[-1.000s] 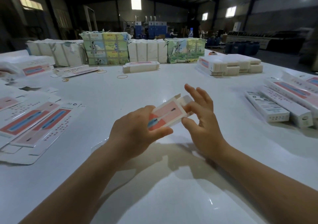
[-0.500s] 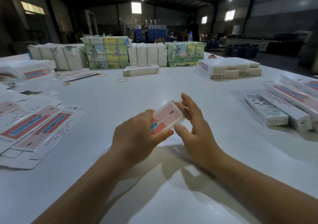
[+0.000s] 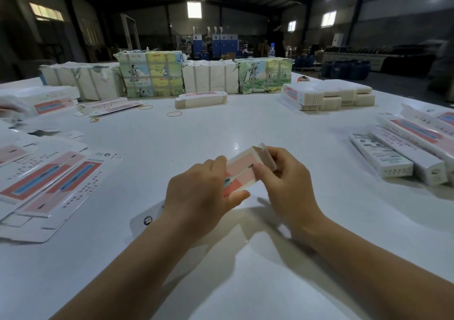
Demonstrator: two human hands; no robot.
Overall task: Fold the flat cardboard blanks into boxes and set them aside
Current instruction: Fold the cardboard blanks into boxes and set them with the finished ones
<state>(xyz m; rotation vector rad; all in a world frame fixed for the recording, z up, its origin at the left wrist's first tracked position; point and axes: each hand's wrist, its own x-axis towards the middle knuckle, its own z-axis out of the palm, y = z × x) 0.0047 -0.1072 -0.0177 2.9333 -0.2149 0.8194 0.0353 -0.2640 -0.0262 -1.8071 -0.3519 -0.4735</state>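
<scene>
Box (image 3: 242,169), pink and red print on white card, part-formed, held above the white table (image 3: 245,132) near its middle, long axis running from lower left to upper right. Left hand (image 3: 199,196) grips the near end: thumb lies along the lower edge, fingers curl over the top face. Right hand (image 3: 285,184) pinches the far end, thumb on the printed face, fingers curled round the end flap (image 3: 267,156), which stands up from the box end, unprinted side showing. Whether the flap is tucked in cannot be told. Under the left wrist a white flat blank (image 3: 147,219) with a round black mark lies on the table, mostly hidden by the forearm. To the left, a fanned spread of flat blanks (image 3: 49,184), same pink and red print, overlapping one another. To the right, folded boxes (image 3: 403,155) lie side by side in a row, touching. Further back on the right, a stack of white blanks (image 3: 326,96). Far edge of table: wrapped bundles (image 3: 149,73), two with green and yellow print, the others white, set in a line. One long banded stack (image 3: 201,98) lies just in front of them. Rubber bands (image 3: 174,114) lie loose on the table nearby. Clear plastic bottle (image 3: 271,50) stands behind the bundles.
</scene>
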